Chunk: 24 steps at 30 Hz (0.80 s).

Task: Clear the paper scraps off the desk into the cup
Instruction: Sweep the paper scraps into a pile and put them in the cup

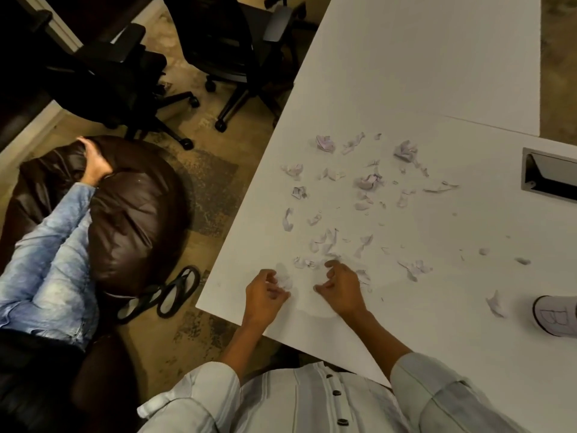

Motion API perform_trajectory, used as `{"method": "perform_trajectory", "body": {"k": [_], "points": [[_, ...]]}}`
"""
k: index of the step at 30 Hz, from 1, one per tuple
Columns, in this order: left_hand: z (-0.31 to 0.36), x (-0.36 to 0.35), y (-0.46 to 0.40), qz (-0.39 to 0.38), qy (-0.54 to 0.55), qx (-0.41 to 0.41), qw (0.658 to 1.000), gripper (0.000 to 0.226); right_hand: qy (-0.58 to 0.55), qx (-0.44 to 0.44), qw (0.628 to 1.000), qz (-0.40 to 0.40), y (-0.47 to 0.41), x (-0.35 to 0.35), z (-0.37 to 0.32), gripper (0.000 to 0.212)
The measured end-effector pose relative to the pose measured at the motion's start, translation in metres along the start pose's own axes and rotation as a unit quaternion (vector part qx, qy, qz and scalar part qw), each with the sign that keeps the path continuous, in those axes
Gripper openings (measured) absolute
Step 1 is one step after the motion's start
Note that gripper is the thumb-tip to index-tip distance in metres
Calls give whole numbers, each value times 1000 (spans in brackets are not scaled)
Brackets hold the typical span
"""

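Note:
Several torn and crumpled paper scraps (365, 195) lie scattered over the white desk (421, 73), from the middle down to its near corner. My left hand (263, 296) rests at the desk's near-left corner, fingers curled around small pale scraps (285, 281). My right hand (340, 285) sits just to its right, fingers bent and pinching at scraps by its fingertips; whether it holds any is hard to tell. The white paper cup (555, 315) lies at the right edge of the view, partly cut off, with a larger scrap (496, 304) beside it.
A recessed cable slot (549, 175) is set in the desk at the right. Left of the desk, on the floor, a person in jeans (46, 245) lies on a brown beanbag (134, 214). Sandals (178, 290) lie near the desk corner. Black office chairs (231, 51) stand beyond.

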State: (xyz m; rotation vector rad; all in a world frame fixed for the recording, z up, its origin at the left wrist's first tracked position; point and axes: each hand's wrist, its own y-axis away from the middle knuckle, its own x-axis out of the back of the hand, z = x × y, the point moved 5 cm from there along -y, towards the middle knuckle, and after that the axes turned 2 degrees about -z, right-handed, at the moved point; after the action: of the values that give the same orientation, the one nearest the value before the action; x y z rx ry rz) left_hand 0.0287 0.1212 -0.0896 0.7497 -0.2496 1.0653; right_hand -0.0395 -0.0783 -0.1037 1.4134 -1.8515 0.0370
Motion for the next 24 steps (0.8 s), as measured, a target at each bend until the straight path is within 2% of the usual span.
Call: {"method": "perform_trajectory", "body": {"k": [2,4,6,9,12,15,18,21,24], "points": [[10,15,-2,46,9,-39,998,63,18,32,998,50,-5,12,-8,49],[8,38,1,123,-54,-69,989,68,67,100,990,77,-5,12,-21,42],[-10,57,7,177,-121,-39,976,77,111,185,974,64,-2,-2,-37,40],[-46,58,16,147,-163,77,973,97,172,273,946,-21,3,-39,-59,47],[-64,34,21,82,-177,105,975,108,217,300,926,-69,11,-69,-68,56],[-58,12,17,74,-202,106,971,112,164,259,952,-15,14,-55,-54,52],[-39,-14,9,70,-249,39,965,108,122,183,972,88,14,-3,-14,46],[-14,-50,0,36,-269,-42,962,102,132,85,974,164,19,59,38,47],[15,-86,-9,8,-274,-74,959,99,126,-13,965,230,37,110,87,50]]}}
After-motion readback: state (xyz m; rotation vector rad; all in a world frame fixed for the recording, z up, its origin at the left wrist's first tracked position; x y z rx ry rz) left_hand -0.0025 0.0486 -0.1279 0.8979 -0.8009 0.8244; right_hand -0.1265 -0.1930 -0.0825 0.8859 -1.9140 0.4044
